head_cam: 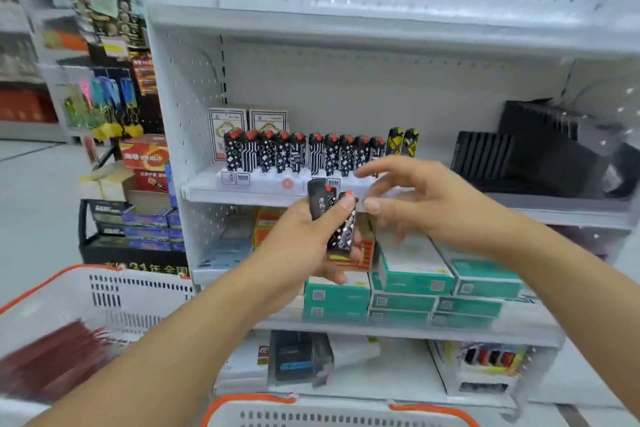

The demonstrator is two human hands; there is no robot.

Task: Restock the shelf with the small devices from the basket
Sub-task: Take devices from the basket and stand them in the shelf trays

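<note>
My left hand (pixel 304 246) grips two small black patterned devices (pixel 332 215) with red tops, held upright just below the middle shelf (pixel 242 192). A row of several like devices (pixel 301 154) stands in a white display tray on that shelf, with two yellow-and-black ones (pixel 401 142) at its right end. My right hand (pixel 415 198) hovers to the right of the held devices, fingers spread and relaxed, holding nothing. A white basket (pixel 114 291) with an orange rim sits at the lower left; a second basket rim (pixel 339 409) shows at the bottom edge.
Black ribbed display stands (pixel 526 152) occupy the shelf's right side. Teal boxes (pixel 415 281) are stacked on the shelf below. White cartons (pixel 246 125) stand behind the device row. The bottom shelf holds dark boxes (pixel 298 357). Stacked cartons (pixel 145 163) fill the aisle at left.
</note>
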